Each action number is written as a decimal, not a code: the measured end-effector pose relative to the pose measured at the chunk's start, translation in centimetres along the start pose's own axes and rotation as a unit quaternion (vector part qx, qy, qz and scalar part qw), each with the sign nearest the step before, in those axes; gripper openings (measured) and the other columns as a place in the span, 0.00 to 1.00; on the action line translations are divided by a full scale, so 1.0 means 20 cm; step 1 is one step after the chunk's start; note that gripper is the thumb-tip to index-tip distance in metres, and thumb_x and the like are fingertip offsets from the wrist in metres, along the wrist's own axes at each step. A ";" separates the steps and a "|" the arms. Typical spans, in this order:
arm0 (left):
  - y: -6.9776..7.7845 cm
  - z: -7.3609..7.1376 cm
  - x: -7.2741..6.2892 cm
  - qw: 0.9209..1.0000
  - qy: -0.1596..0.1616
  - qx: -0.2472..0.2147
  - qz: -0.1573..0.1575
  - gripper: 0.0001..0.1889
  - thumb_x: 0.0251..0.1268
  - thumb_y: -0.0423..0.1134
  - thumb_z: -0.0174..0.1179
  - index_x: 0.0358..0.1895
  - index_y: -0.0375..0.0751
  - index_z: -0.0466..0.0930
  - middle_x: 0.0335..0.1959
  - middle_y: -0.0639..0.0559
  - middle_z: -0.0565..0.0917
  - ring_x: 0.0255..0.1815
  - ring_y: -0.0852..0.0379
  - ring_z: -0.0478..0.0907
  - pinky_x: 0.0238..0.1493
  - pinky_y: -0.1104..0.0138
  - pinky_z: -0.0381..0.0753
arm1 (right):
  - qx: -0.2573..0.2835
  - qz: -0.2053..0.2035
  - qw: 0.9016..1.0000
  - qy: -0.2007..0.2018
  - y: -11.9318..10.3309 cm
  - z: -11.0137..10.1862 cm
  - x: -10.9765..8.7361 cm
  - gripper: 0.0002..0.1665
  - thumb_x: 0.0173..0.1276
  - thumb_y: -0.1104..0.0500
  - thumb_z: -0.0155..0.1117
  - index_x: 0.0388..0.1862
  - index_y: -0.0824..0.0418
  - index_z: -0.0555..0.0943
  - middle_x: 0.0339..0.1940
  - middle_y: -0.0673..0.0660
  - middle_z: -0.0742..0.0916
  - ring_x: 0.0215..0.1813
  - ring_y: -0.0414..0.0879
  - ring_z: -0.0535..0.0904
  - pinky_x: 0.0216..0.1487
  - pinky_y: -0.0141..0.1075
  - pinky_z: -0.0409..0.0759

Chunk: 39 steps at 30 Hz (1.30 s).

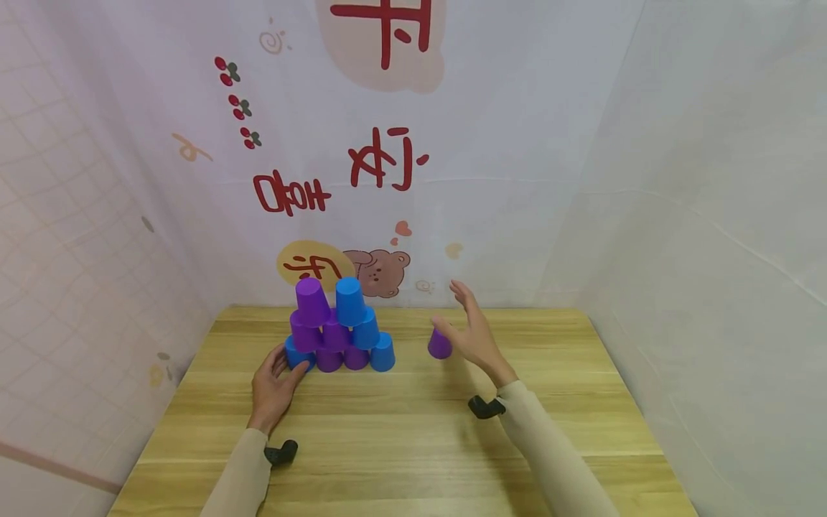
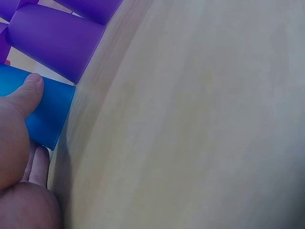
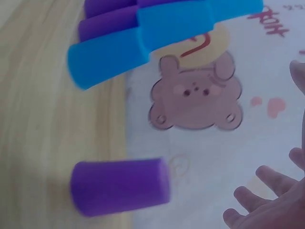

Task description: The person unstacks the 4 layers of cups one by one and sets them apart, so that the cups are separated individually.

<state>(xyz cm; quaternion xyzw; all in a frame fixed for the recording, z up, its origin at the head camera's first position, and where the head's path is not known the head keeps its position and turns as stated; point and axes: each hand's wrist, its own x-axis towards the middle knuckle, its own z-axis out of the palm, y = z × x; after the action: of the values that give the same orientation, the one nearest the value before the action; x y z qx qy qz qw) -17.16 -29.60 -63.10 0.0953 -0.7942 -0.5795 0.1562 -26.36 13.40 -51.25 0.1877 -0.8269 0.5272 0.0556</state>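
Upside-down cups in purple and blue stand in a tiered stack at the left of the table. Its top tier holds a purple cup point(image 1: 313, 303) and a blue cup point(image 1: 350, 302); three cups form the middle tier and several the bottom one. My left hand point(image 1: 271, 388) holds the leftmost blue cup point(image 2: 55, 107) of the bottom tier, thumb on its near side and fingers around the far side. A lone purple cup point(image 3: 121, 186) stands apart, right of the stack. Beside and above it hovers my right hand point(image 1: 477, 336), fingers spread, holding nothing.
The wooden table point(image 1: 400, 445) meets a white printed curtain point(image 1: 504, 179) behind the cups. More white curtain hangs at the left and right sides. Black bands point(image 1: 486, 407) sit on both wrists.
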 end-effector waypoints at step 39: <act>0.01 -0.01 -0.01 1.000 -0.006 0.000 0.002 0.37 0.80 0.40 0.74 0.85 0.40 0.71 0.82 0.33 0.78 0.79 0.38 0.79 0.68 0.92 0.76 | 0.014 -0.097 0.992 -0.077 -0.55 0.24 0.28 0.53 0.77 0.35 0.72 0.93 0.34 0.58 0.93 0.48 0.70 0.93 0.57 0.66 0.94 0.67 0.66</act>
<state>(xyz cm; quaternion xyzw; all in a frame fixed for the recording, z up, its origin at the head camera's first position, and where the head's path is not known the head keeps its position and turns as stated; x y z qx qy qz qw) -16.92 -29.59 -62.99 0.0906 -0.7954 -0.5794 0.1529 -27.01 3.55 -42.40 0.3073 -0.7991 0.5152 0.0402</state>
